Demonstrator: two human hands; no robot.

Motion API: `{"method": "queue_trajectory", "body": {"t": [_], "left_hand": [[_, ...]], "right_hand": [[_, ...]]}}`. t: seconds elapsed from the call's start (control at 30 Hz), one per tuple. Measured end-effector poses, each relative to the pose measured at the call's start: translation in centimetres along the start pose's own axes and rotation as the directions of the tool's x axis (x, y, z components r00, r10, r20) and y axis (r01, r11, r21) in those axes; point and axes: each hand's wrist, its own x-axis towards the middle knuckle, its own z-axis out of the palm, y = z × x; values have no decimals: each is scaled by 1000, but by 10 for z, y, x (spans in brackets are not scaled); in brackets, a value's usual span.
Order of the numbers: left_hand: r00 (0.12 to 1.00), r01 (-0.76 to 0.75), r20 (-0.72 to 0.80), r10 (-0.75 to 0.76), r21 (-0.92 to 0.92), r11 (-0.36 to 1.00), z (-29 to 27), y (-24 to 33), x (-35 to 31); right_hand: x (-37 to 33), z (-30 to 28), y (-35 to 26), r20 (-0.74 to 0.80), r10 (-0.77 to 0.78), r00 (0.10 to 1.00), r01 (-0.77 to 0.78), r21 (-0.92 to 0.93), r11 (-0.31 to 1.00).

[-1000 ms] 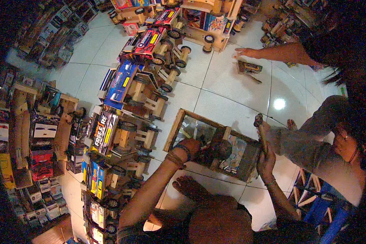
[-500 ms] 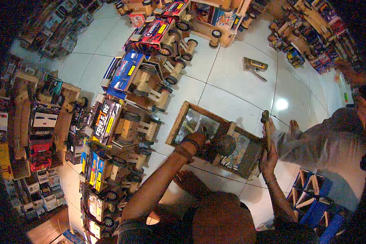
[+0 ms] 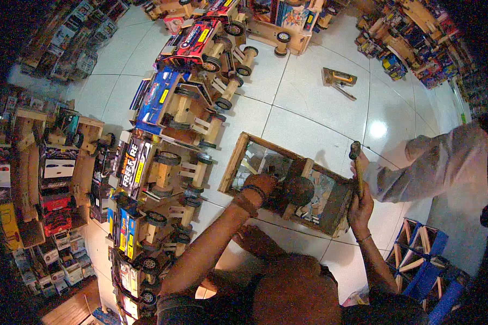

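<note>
My left hand (image 3: 260, 188) reaches down into a wooden box (image 3: 234, 162) that stands on the tiled floor. Its fingers are in shadow, so their grip is hard to make out. The box is split into compartments holding small loose pieces, too small to name. A dark rounded block (image 3: 298, 189) sits across its middle, beside my left fingers. On the right side of the box, my right hand (image 3: 359, 212) is closed around the wooden handle of a hammer (image 3: 356, 162), its dark head pointing up and away from me.
A row of wooden toy trucks (image 3: 162, 103) lies tipped along my left. A stapler-like tool (image 3: 339, 81) rests on the tiles ahead. Another person's trousered leg (image 3: 434, 168) is at right, above blue wooden frames (image 3: 423, 260). More toy trucks (image 3: 57, 179) stand farther left.
The view has shifted slightly. The other person's leg has changed position, and their hand at the upper right is gone from view. My hands stay at the box and on the hammer.
</note>
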Motion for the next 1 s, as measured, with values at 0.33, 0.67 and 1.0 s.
{"method": "queue_trajectory", "body": {"t": [0.33, 0.67, 1.0], "left_hand": [[993, -93, -59, 100, 110, 990, -56, 3, -37], [968, -246, 0, 251, -208, 947, -58, -15, -54], [935, -321, 64, 349, -271, 908, -56, -6, -67]], "right_hand": [[12, -4, -18, -42, -129, 991, 128, -29, 991], [67, 5, -139, 166, -127, 978, 60, 358, 932], [72, 19, -183, 287, -323, 902, 225, 326, 918]]}}
